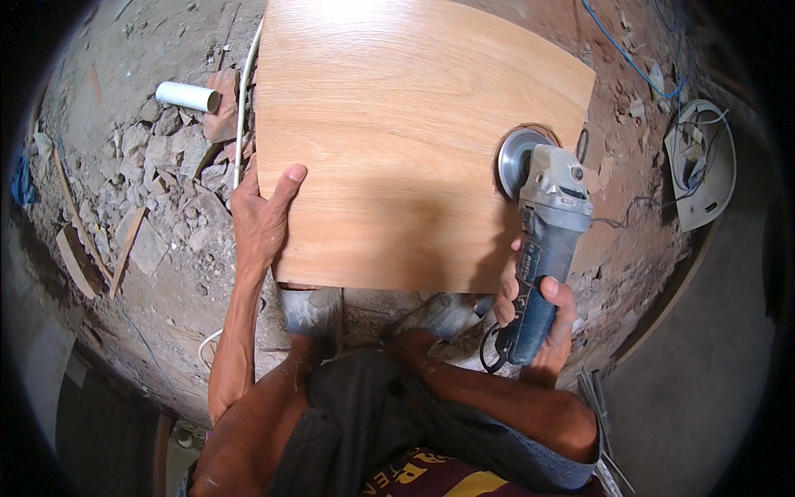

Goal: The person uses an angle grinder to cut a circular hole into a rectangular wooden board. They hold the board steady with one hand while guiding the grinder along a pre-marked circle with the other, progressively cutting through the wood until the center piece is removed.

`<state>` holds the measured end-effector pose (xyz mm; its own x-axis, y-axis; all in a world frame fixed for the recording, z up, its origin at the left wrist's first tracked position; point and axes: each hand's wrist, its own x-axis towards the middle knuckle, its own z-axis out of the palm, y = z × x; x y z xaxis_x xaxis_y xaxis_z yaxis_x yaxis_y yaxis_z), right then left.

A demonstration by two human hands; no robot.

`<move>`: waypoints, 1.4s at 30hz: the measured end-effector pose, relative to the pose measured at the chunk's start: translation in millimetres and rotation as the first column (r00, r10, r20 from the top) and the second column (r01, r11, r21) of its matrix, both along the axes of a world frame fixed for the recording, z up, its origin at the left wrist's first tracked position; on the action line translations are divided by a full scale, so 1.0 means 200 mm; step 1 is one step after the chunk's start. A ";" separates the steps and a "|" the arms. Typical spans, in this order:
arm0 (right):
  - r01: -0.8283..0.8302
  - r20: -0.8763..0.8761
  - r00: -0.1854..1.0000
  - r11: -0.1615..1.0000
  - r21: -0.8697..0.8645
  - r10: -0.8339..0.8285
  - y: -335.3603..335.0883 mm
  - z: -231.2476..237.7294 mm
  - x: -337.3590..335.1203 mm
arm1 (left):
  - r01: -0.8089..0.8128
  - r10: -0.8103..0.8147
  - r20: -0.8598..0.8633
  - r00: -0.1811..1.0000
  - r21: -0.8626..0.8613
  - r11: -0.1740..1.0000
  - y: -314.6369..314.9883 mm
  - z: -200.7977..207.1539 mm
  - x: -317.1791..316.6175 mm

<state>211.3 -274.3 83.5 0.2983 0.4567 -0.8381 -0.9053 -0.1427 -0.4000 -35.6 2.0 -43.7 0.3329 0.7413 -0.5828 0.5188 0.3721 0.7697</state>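
A broad light-brown wooden board (381, 157) lies in front of me, its near edge over my shoes. My left hand (263, 214) grips its left edge, thumb on the top face and the other fingers hidden beside or beneath it. In my right hand (542, 302) is a grey-and-blue angle grinder (546, 240), held by its body with the head pointing away from me. Its round metal disc (515, 160) sits at a curved, dark-edged cut near the board's right side. Whether the disc is spinning, I cannot tell.
Rubble and broken stones (170, 153) cover the ground at left, with a white pipe piece (187, 97) and wood strips (128, 248). A white cable (246, 91) runs along the board's left edge. A white oval lid-like object (704, 161) with wires lies at right.
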 end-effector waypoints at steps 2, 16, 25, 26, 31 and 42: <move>0.027 -0.025 0.999 0.999 0.031 -0.027 0.00 0.00 0.00 | -0.003 0.003 -0.008 1.000 0.001 1.000 0.00 0.00 0.00; -0.054 -0.009 0.999 0.998 0.027 0.054 -0.01 -0.02 0.01 | -0.027 0.028 0.028 0.999 -0.011 1.000 0.00 0.00 0.00; -0.066 0.005 0.998 0.998 0.010 0.066 0.00 -0.02 0.01 | 0.011 -0.012 -0.037 0.999 -0.019 1.000 0.00 0.01 0.00; -0.069 0.009 0.998 0.998 0.007 0.069 0.00 -0.02 0.01 | 0.010 -0.010 -0.030 0.999 -0.012 1.000 0.00 0.02 0.00; -0.103 0.047 0.994 0.995 -0.015 0.103 0.01 -0.02 0.02 | 0.004 -0.005 -0.015 1.000 -0.010 1.000 0.00 0.02 0.00; -0.021 0.027 0.999 1.000 0.016 0.021 0.00 -0.02 0.01 | 0.001 -0.002 -0.021 1.000 -0.033 0.999 0.00 0.01 0.00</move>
<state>214.1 -273.5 79.4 0.3106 0.4768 -0.8223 -0.8913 -0.1546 -0.4263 -35.7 2.1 -41.3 0.3210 0.7210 -0.6141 0.5355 0.3966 0.7456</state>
